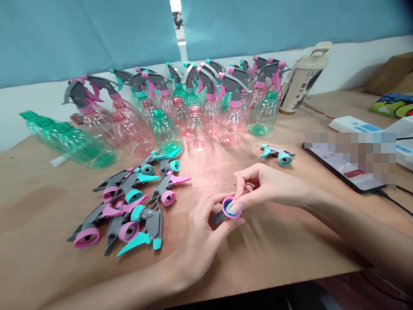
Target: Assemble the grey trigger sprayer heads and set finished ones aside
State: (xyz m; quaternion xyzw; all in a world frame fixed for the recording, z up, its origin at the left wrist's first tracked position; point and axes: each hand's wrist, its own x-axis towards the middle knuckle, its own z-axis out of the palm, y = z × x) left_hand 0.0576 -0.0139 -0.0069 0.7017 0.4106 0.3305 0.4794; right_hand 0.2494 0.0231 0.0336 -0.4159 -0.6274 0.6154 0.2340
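Observation:
My left hand is closed around a grey trigger spray head with a pink collar, held low over the table near its front edge. The collar's opening faces up toward me, and something blue shows inside it. My right hand reaches in from the right with its fingers curled, its thumb tip pressed into the collar. A bit of pink shows behind its fingers; I cannot tell what part that is. Loose spray heads with pink and turquoise collars lie in a pile left of my hands. Another turquoise-collared spray head lies beyond my right hand.
Clear pink bottles and green bottles stand at the back, many with spray heads. Green bottles lean together at left. A tumbler, a phone with a cable and white power strips are at right.

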